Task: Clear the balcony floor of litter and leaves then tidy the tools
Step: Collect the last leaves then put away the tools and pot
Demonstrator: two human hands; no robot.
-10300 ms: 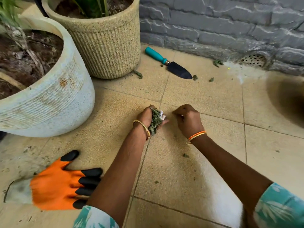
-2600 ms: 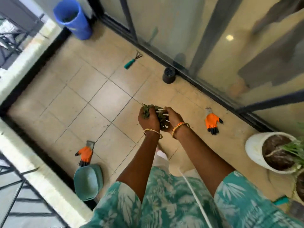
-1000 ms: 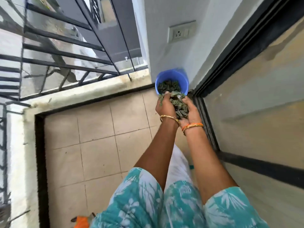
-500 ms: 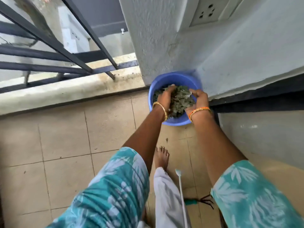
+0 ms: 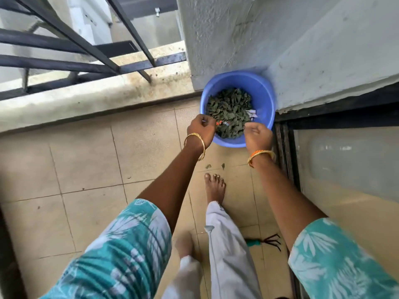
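**Both hands over the blue bucket of leaves**

Standing on the tiled balcony floor (image 5: 86,160), looking straight down. Blue bucket (image 5: 262,91) tucked into the corner where the white wall (image 5: 237,33) meets the dark door frame (image 5: 336,113). Inside it, a heap of dry green leaves (image 5: 228,108) with a few scraps of white and coloured litter (image 5: 251,114) along the near edge.

Left hand (image 5: 201,130) held at the bucket's near left rim, fingers loosely curled, nothing visibly held; gold bangle (image 5: 195,146) on the wrist. Right hand (image 5: 257,134) at the near right rim, fingers likewise loosely curled and holding nothing; orange and gold bangles (image 5: 261,155) on that wrist. Neither hand seen touching the leaves.

Two small leaf bits (image 5: 216,166) lying on the floor just in front of the bucket, near a bare foot (image 5: 214,186). Small hand rake (image 5: 265,241) with a teal handle lying on the floor beside the right leg, prongs pointing toward the door frame. Black railing (image 5: 64,50) on a concrete ledge (image 5: 97,98) along the top left.
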